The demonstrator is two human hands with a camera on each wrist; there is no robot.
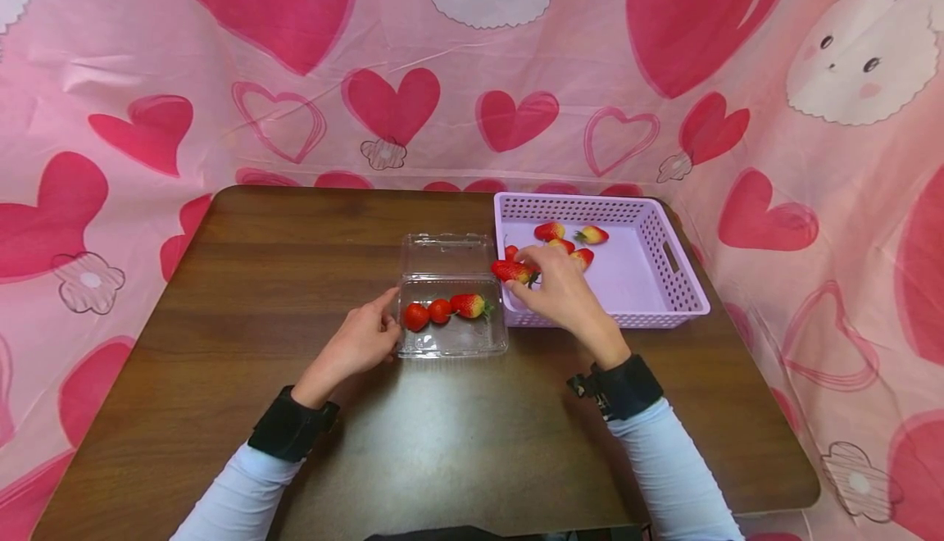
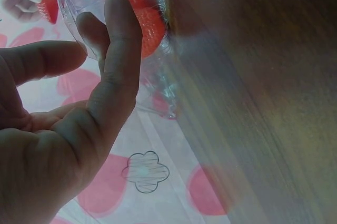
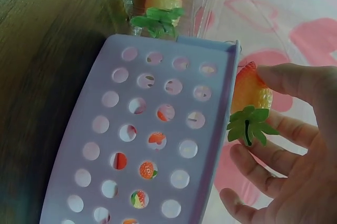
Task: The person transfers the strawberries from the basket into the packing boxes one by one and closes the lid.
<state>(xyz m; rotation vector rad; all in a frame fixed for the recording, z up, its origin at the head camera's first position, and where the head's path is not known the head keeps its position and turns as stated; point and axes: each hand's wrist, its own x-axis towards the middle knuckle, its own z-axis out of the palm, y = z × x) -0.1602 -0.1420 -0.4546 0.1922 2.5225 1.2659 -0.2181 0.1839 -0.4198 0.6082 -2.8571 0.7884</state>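
Observation:
My right hand (image 1: 556, 283) pinches a red and yellow strawberry (image 1: 510, 271) with green leaves, above the left rim of the lilac basket (image 1: 664, 279). In the right wrist view, thumb and fingers stand on either side of that strawberry (image 3: 253, 90). A clear plastic clamshell box (image 1: 457, 343) lies with its lid up, left of the basket. Inside it sit, in a row, two rounder red fruits (image 1: 416, 317) and a leafy strawberry (image 1: 468, 306). At the box's left side, my left hand (image 1: 361, 332) touches the edge with extended fingers (image 2: 124, 24).
Several strawberries (image 1: 592, 235) lie in the left half of the basket, whose walls are perforated. Both containers stand on a brown wooden table (image 1: 295, 254). Pink cloth (image 1: 442, 164) with hearts and rabbits hangs behind and beside the table.

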